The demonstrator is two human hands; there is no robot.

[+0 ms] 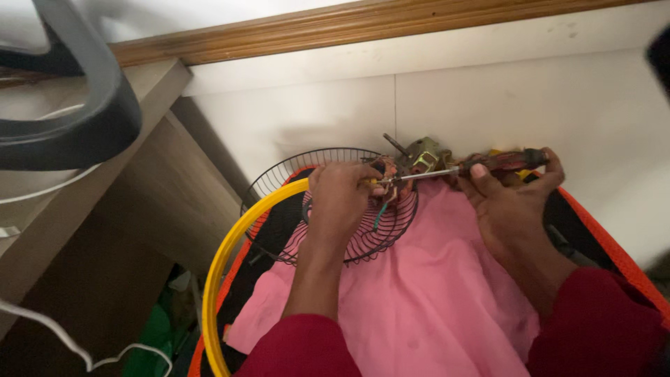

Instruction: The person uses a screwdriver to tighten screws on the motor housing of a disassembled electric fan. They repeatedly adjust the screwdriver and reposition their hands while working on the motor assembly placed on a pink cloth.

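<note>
My left hand [340,197] grips a small fan motor part with copper windings [386,169], coloured wires hanging from it, over a black wire fan guard [279,176]. My right hand [502,202] holds a screwdriver by its dark reddish handle [513,160]; its metal shaft [422,174] points left into the part. A greenish metal motor bracket with a shaft [422,153] sits just behind the tip. All of it rests above a pink cloth [419,293].
A yellow hoop [223,258] and an orange-edged black surface [607,244] border the cloth. A white wall with wooden trim [335,28] is close behind. A wooden desk side [139,209] and dark chair base [77,105] stand at left, with white cables [63,338].
</note>
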